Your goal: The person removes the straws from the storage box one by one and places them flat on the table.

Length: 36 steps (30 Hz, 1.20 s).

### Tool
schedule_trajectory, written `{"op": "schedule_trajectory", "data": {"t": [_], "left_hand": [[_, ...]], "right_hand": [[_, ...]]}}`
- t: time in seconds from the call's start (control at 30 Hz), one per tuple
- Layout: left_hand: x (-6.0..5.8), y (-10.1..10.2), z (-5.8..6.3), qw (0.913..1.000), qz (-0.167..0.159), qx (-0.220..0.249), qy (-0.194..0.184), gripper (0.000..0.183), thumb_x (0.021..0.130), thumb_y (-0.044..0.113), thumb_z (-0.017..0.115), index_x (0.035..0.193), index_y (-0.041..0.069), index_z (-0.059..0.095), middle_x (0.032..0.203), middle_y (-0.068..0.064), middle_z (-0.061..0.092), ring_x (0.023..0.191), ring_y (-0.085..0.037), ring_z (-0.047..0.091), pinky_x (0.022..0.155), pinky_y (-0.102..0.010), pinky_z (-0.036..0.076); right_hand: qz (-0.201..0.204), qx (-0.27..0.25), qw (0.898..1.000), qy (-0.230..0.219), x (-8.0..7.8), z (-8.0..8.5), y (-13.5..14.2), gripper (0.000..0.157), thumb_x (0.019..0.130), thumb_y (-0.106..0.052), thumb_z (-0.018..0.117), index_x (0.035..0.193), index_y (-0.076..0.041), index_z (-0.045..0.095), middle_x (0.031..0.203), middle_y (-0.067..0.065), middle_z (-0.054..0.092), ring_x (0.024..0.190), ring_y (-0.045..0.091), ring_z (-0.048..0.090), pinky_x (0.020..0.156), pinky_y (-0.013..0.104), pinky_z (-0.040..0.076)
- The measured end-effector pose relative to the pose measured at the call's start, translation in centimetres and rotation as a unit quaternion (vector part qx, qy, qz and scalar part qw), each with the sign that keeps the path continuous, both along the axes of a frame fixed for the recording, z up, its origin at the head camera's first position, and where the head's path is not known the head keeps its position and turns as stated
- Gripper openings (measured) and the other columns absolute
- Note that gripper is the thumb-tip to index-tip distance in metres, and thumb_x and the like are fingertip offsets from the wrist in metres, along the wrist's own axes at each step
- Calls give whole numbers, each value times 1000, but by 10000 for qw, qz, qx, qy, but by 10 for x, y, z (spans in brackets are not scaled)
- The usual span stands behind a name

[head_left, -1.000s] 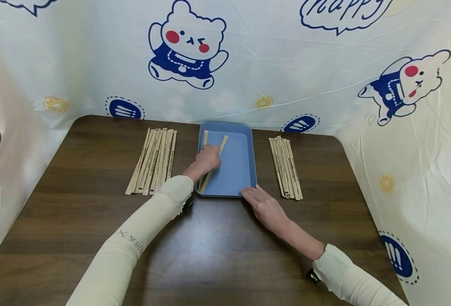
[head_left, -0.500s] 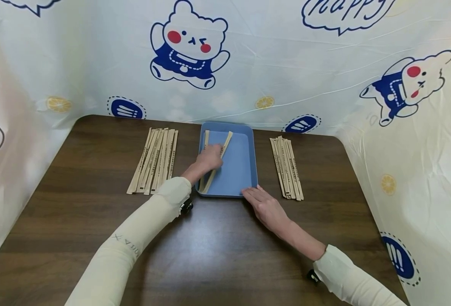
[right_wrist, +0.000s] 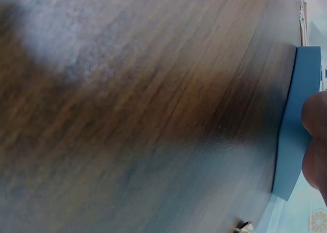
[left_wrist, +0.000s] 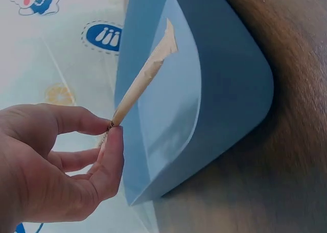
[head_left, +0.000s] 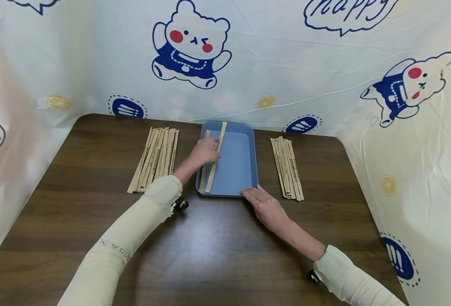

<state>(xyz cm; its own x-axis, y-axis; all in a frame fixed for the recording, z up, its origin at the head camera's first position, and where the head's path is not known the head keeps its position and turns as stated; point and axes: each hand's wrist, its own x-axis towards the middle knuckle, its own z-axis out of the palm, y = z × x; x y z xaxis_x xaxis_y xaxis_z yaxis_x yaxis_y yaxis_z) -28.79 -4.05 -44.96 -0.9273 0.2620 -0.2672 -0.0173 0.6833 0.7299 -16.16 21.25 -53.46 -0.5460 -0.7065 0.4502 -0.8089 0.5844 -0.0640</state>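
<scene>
My left hand is over the left half of a blue rectangular tray. Between thumb and fingertips it pinches a slim paper-wrapped stick with printing on it. In the left wrist view, the flattened end of the wrapped stick points past the hand above the tray's rounded corner. Another paper-wrapped stick lies along the tray's left wall, partly hidden by the hand. My right hand rests its extended fingers at the tray's near right corner; in the right wrist view its fingertips touch the tray's outer wall.
A wide bundle of paper-wrapped sticks lies left of the tray. A narrower bundle lies to its right. All stand on a dark wooden table, with a printed cloth hanging behind and at the sides.
My left hand has shifted slightly left and back, and its stick now stands steeper, its far end reaching the tray's far rim. The right hand stays at the corner.
</scene>
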Motion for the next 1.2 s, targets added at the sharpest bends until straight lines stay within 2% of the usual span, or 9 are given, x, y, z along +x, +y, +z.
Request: {"op": "schedule_trajectory", "data": {"t": [0.2,0.43,0.63,0.9,1.2], "left_hand": [[1,-19,3,9998,110,-40,167,64,90,-2,51,153,0,36,59,3,34,49,-11,25,53,-29,27],[3,-49,1,9990,325,-161,261,63,91,-1,53,151,-4,36,75,-3,46,55,-13,35,55,-29,31],[5,-73,-9,9979,384,-400,339,64,90,-2,53,151,-7,34,67,-2,44,50,-12,31,52,-30,29],[10,-100,-10,9945,472,-776,520,65,87,-6,53,149,-10,35,60,1,39,47,-10,30,48,-27,27],[10,-124,-16,9933,595,-831,532,66,82,-8,48,147,-13,37,58,2,35,47,-9,29,47,-26,27]], "right_hand": [[33,-73,10000,46,0,-2,1,44,83,14,68,126,7,64,121,18,67,114,32,63,103,48,46],[56,-73,9999,113,-1,-1,1,44,83,14,68,126,7,64,121,18,67,113,32,64,102,48,47],[26,12,10000,-23,1,1,1,41,87,12,64,128,6,63,123,18,66,116,32,62,106,46,43],[45,-37,10000,-10,1,0,2,42,87,12,63,128,7,63,123,19,66,116,33,62,104,49,45],[81,-98,9999,107,0,-1,1,44,83,15,68,127,7,63,121,19,67,114,33,63,102,48,46]]}}
